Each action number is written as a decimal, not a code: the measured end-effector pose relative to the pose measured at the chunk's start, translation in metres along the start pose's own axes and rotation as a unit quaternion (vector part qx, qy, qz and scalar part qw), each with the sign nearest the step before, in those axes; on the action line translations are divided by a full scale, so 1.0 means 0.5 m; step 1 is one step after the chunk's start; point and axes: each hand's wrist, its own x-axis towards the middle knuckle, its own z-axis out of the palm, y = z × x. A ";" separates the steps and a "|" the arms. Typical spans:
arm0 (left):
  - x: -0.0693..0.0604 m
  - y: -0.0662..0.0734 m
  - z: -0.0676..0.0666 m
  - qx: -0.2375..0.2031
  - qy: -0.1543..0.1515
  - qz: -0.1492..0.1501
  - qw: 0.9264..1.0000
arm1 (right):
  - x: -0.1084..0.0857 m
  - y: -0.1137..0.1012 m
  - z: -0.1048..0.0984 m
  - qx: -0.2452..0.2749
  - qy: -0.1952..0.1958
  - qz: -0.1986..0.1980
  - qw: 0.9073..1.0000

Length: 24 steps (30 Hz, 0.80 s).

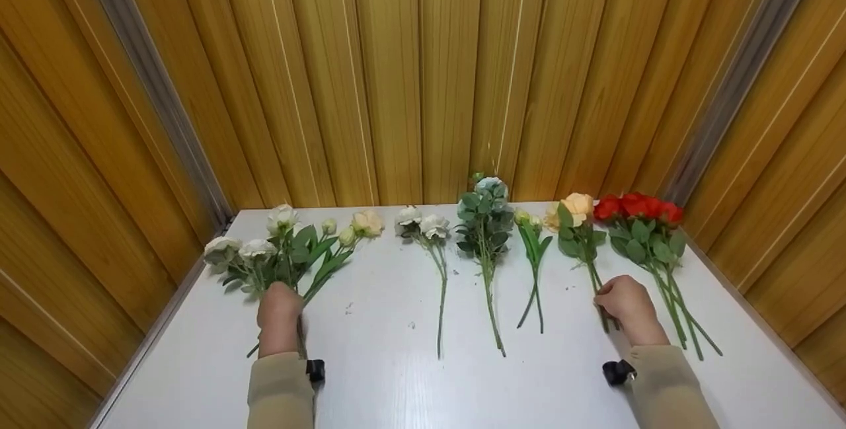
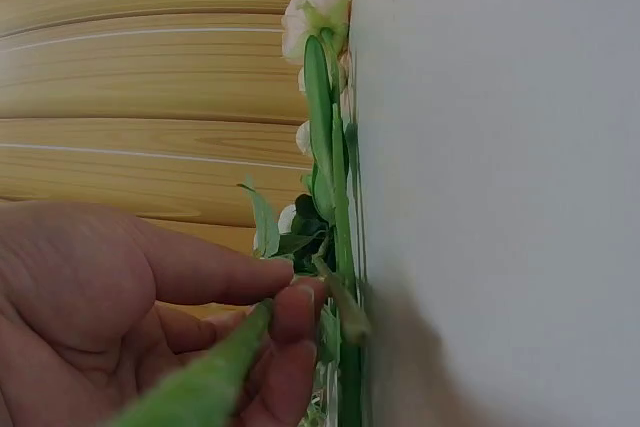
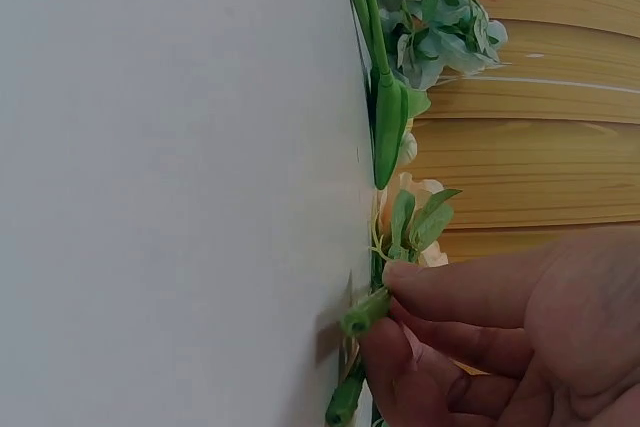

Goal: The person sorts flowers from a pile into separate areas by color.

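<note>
At the left of the table, my left hand (image 1: 279,313) pinches green stems below a bunch of white flowers (image 1: 258,248). In the left wrist view one stem (image 2: 205,382) points back toward the camera, and the left fingertips (image 2: 295,312) close around stem pieces. Farther right, my right hand (image 1: 628,303) pinches a stem of the peach flowers (image 1: 576,209). Two cut stem ends show in the right wrist view, the upper stem (image 3: 365,312) between thumb and finger, the lower stem (image 3: 346,397) beside the fingers. My palms hide part of the stems.
Between the hands lie short white flowers (image 1: 434,225), a pale blue leafy bunch (image 1: 486,217) and a small budded stem (image 1: 532,244). Red flowers (image 1: 638,207) lie right of my right hand; peach and budded stems (image 1: 367,223) right of the left bunch. Wood-look panels (image 1: 449,85) stand behind the white table (image 1: 396,389).
</note>
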 end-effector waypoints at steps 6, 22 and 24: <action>-0.006 -0.002 -0.011 -0.069 -0.016 0.008 0.997 | 0.001 0.004 0.001 -0.022 -0.002 -0.010 1.000; -0.006 0.004 -0.015 -0.148 -0.025 -0.012 0.989 | -0.005 -0.007 -0.002 -0.030 0.009 -0.007 0.999; -0.004 0.004 -0.016 -0.155 -0.029 -0.009 0.988 | -0.005 -0.008 -0.002 -0.033 0.014 -0.007 0.999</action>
